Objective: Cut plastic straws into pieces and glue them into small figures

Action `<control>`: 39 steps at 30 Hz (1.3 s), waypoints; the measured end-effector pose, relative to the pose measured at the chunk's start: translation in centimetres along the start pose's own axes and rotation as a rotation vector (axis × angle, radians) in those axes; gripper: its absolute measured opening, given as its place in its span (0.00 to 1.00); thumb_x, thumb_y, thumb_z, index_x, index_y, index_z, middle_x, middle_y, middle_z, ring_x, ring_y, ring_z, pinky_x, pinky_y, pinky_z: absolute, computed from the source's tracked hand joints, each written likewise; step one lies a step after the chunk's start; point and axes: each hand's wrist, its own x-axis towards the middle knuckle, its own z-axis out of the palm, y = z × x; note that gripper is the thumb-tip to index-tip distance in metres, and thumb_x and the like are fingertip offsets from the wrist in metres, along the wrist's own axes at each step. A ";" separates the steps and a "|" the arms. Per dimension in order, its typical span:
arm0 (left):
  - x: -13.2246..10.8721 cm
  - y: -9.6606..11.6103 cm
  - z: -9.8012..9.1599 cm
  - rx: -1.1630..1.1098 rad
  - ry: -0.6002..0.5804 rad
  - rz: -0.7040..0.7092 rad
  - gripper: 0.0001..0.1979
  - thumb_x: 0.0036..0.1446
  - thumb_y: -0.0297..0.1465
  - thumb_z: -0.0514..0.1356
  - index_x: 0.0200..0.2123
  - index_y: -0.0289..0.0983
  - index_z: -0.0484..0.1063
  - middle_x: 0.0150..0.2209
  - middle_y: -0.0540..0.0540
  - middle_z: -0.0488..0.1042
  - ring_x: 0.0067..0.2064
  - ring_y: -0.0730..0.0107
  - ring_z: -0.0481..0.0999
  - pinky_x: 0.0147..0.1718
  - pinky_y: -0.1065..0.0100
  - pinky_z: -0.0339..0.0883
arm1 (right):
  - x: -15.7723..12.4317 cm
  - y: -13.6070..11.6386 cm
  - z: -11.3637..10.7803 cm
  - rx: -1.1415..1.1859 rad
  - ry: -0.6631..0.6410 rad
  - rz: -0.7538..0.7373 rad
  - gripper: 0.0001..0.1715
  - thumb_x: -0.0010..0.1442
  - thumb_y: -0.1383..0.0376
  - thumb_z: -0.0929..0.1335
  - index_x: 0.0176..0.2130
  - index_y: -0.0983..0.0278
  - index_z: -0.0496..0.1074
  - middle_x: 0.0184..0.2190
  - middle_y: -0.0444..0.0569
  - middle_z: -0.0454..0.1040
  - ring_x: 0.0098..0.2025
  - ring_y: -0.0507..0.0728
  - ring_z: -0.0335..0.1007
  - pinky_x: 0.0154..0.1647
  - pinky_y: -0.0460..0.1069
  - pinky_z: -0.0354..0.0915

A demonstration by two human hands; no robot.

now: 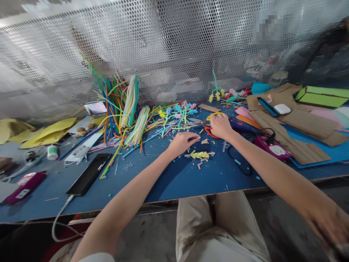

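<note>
**Gripping scissors beyond a yellow fuzzy sprig**

Clasping the handles in the right hand, with blades aimed leftward, near the multicoloured fuzzy stems. Holding the left hand loosely curled, fingertips close together; cannot tell whether pinching anything small. Lying on the blue table, just nearer the body than the left hand: the sprig, roughly in line with a thin wire.

Probably at a trimming step, judging by scattered clippings; cannot tell whether taking up or setting down the scissors. Calls, for any cut, for seating fingers in the loops and keeping blades clear of the left hand.
</note>
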 end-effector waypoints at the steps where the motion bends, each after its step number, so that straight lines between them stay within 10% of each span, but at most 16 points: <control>1: 0.0 0.0 0.1 -0.001 -0.002 0.001 0.10 0.67 0.34 0.61 0.45 0.39 0.81 0.43 0.46 0.83 0.42 0.67 0.82 0.45 0.69 0.71 | 0.1 0.0 0.0 0.004 -0.003 -0.005 0.27 0.59 0.69 0.63 0.56 0.80 0.66 0.45 0.71 0.76 0.52 0.72 0.67 0.55 0.59 0.54; 7: 0.1 -0.1 0.5 0.095 0.010 -0.003 0.12 0.65 0.39 0.62 0.46 0.42 0.81 0.38 0.48 0.84 0.40 0.65 0.80 0.47 0.65 0.71 | 0.5 0.1 -0.3 0.157 0.066 0.029 0.24 0.62 0.70 0.62 0.56 0.78 0.63 0.47 0.71 0.75 0.54 0.71 0.68 0.57 0.60 0.55; 15: 0.2 -0.2 0.8 -0.254 0.025 -0.141 0.13 0.64 0.40 0.63 0.45 0.38 0.80 0.42 0.46 0.84 0.40 0.67 0.84 0.45 0.68 0.77 | 0.1 -0.4 -0.8 0.906 0.401 0.177 0.12 0.56 0.68 0.68 0.39 0.59 0.62 0.37 0.50 0.74 0.34 0.59 0.73 0.40 0.54 0.67; 22: 0.1 -0.6 0.5 -0.177 -0.038 -0.108 0.15 0.67 0.39 0.59 0.50 0.39 0.79 0.48 0.46 0.82 0.46 0.65 0.83 0.49 0.66 0.76 | 0.0 -2.1 -1.2 1.615 0.343 0.259 0.25 0.48 0.56 0.76 0.34 0.58 0.58 0.31 0.40 0.70 0.29 0.53 0.72 0.38 0.52 0.70; 39: 0.2 -0.2 -0.6 0.255 -0.142 0.073 0.14 0.67 0.42 0.58 0.40 0.39 0.79 0.37 0.45 0.79 0.41 0.65 0.77 0.42 0.66 0.68 | -0.3 -3.0 0.0 1.686 0.316 0.243 0.21 0.51 0.61 0.75 0.33 0.58 0.59 0.26 0.38 0.67 0.29 0.52 0.66 0.37 0.51 0.65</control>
